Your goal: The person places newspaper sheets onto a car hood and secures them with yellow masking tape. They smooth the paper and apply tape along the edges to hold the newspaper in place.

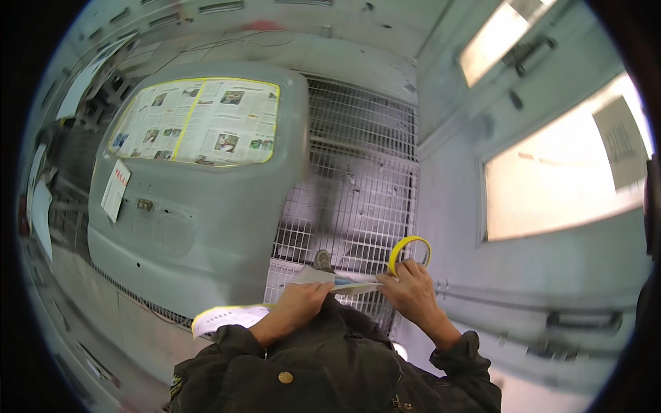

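2 hands (pixel 410 292) hold paper (pixel 352 288) between them.

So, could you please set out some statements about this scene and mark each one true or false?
1. The right hand holds a yellow tape roll. True.
2. Newspaper covers part of the grey panel. True.
3. The newspaper's edging is red. False: the edging is yellow.
4. The left hand holds a paper sheet. True.
5. The grey panel is right of the tape roll. False: it is to the left.
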The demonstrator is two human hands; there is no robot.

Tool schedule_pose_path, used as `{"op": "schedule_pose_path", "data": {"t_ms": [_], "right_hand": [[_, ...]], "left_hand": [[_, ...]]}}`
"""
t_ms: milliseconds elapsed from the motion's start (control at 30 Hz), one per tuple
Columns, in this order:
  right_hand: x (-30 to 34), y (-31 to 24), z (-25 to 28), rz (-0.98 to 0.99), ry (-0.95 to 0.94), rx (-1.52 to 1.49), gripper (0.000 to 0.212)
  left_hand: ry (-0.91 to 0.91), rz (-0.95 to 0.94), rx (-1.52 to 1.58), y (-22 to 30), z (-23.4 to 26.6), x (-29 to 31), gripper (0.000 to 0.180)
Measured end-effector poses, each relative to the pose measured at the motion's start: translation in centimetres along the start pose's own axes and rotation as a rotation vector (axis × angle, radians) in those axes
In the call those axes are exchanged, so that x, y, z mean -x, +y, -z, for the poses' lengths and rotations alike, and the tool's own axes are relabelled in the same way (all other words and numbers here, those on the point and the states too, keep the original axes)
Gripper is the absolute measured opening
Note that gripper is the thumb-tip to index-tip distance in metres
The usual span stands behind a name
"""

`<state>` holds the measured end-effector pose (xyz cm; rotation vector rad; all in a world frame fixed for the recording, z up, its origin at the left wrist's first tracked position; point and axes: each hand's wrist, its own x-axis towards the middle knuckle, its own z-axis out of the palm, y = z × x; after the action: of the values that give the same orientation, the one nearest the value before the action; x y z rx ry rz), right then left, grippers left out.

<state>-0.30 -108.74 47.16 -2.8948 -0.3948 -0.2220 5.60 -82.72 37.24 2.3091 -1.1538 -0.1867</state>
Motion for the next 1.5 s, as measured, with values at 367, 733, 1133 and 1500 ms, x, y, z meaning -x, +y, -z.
{"op": "schedule_pose_path", "data": {"t_ms": [367, 733, 1133, 1500], "right_hand": [[-18.0, 16.8, -1.8, 0.520, -0.141, -0.049, 0.010], [-35.0, 33.0, -5.9, 0.790, -0.334, -0.200, 0.021], [-38.3, 34.0, -17.1, 0.994, -0.404, -0.173, 0.016], [-41.6, 37.4, -38.3, 1.030, -0.163, -0.101, 0.014]], "left_hand": [[0.139, 0.589, 0.048, -0.9, 1.6, -8.3, 0.042], [0.641, 1.100, -0.066, 3.1, -10.8, -12.4, 0.011], [0.556, 1.308, -0.095, -1.9, -24.3, -12.1, 0.014], [0.639, 1.304, -0.444, -22.6, -37.9, -13.2, 0.009]]}}
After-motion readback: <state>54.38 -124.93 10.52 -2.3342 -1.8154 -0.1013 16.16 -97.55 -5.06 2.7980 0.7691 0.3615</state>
